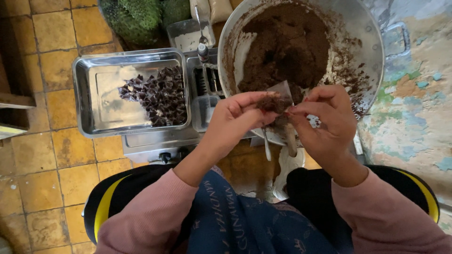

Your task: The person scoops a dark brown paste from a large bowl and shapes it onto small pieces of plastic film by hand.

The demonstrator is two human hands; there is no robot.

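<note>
My left hand (234, 120) and my right hand (325, 122) meet over the near rim of a large metal bowl (367, 42). Together they pinch a small clear plastic wrapper (281, 89) with a lump of dark brown paste (272, 103) in it. The bowl holds a big mass of the same brown paste (287, 44). To the left, a square steel tray (101, 101) carries a pile of small dark wrapped triangular packets (160, 96). A spoon-like handle (266, 146) hangs below my hands.
A metal appliance with knobs (162, 143) sits under the tray. Behind it stand a clear plastic container (188, 35) and a green textured bundle (134, 16). Yellow floor tiles (52, 155) lie at left, a peeling painted surface (414, 108) at right. My knees frame the bottom.
</note>
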